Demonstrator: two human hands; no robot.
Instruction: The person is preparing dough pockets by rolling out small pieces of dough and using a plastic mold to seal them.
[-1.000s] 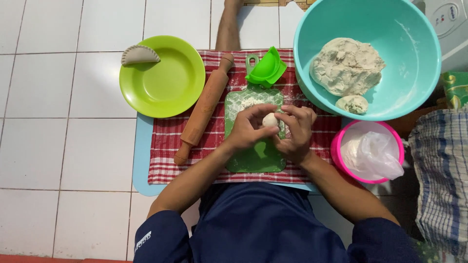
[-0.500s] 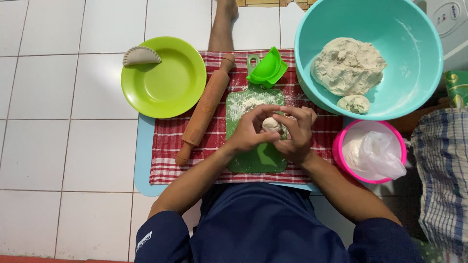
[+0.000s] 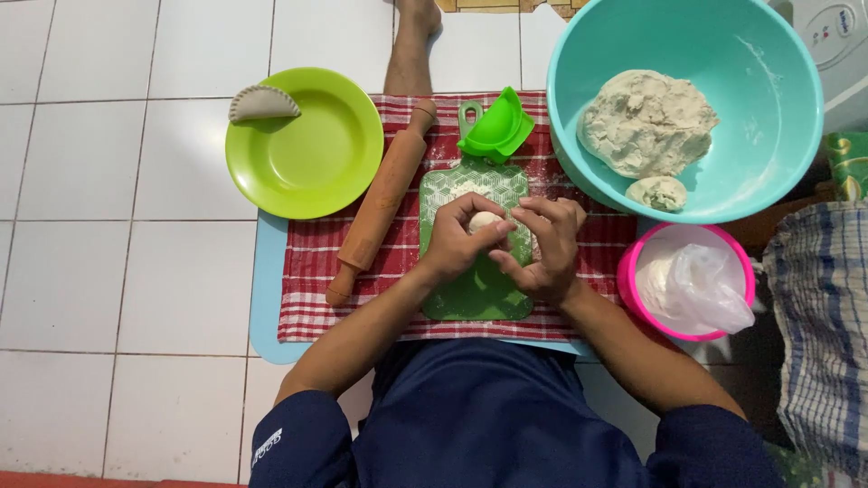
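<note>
Both hands: your left hand [image 3: 459,242] and right hand [image 3: 542,248] meet, fingers closed around one dough ball [image 3: 485,221].
Ball: above the green board [image 3: 477,294].
Nearby: rolling pin [image 3: 380,204] just left.

- The hands [image 3: 502,244] sit over the green cutting board [image 3: 476,294], hemmed in by the rolling pin [image 3: 382,203] on their left.
- The green dumpling press [image 3: 495,128] blocks the board's far end.
- The teal bowl [image 3: 768,117] and pink bowl [image 3: 633,271] crowd the right.
- Bare white floor tiles [image 3: 117,271] lie open left of the lime plate [image 3: 307,154].
</note>
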